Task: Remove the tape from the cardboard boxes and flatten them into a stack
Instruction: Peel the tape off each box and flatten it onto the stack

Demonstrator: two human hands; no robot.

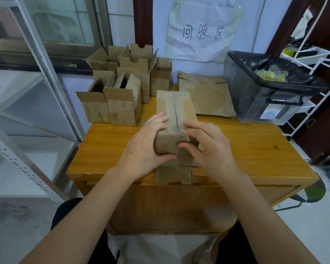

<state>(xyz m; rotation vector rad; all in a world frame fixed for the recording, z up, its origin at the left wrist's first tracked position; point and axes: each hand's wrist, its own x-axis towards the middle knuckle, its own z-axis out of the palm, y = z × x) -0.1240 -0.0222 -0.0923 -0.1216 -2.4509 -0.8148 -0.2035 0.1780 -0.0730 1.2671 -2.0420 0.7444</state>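
A brown cardboard box (176, 109) lies on its side in the middle of the wooden table (246, 149), its taped seam facing up. My left hand (143, 147) grips the near left end of the box, fingers over the top and thumb under the end. My right hand (208, 147) picks at the tape at the near right corner with curled fingers and thumb. An open flap of the box hangs over the table's front edge. Several open boxes (122, 82) stand at the back left. Flattened boxes (206, 94) lie stacked at the back right.
A grey bin with a black liner (259, 103) holding balled tape stands at the right rear of the table. A white wire rack (312, 63) is at the far right, metal shelving (46, 77) at the left. A paper sign hangs on the wall.
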